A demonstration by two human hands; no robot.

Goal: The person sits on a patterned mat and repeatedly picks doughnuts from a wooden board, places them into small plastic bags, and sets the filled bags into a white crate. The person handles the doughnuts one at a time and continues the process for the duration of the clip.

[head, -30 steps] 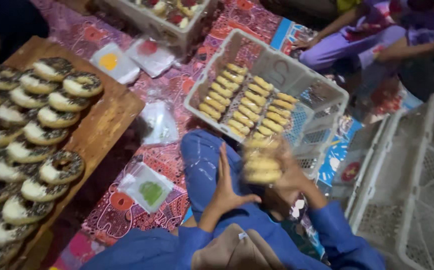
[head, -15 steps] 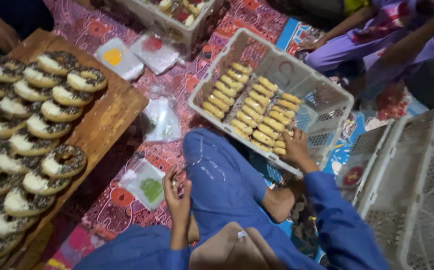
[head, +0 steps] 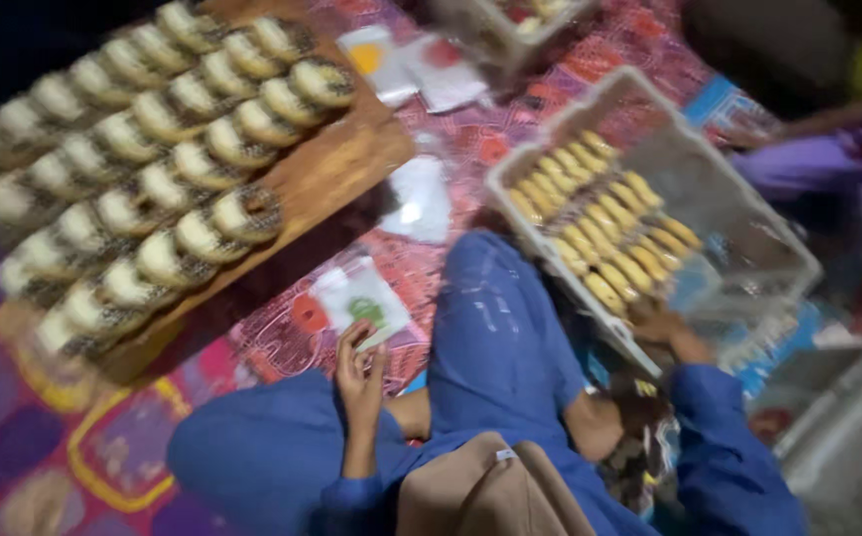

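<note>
Clear packet [head: 359,301] at left fingers [head: 351,342]; right hand [head: 661,326] at crate [head: 748,233].

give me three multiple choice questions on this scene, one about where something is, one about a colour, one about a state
1. Where does the left hand rest?
A. at the edge of a small clear packet on the mat
B. on the wooden board
C. inside the white crate

2. What colour are the person's sleeves?
A. red
B. blue
C. white

3. How do the round ring pastries lie on the wooden board?
A. heaped in one pile
B. scattered loose
C. laid in overlapping rows

Answers:
1. A, the fingers touch the near edge of the small clear packet with a green centre, beside the blue-clad knee.
2. B, both forearms near the bottom of the view are covered in blue cloth.
3. C, the ring pastries run in slanting lines across the board, each leaning on the next.
</note>
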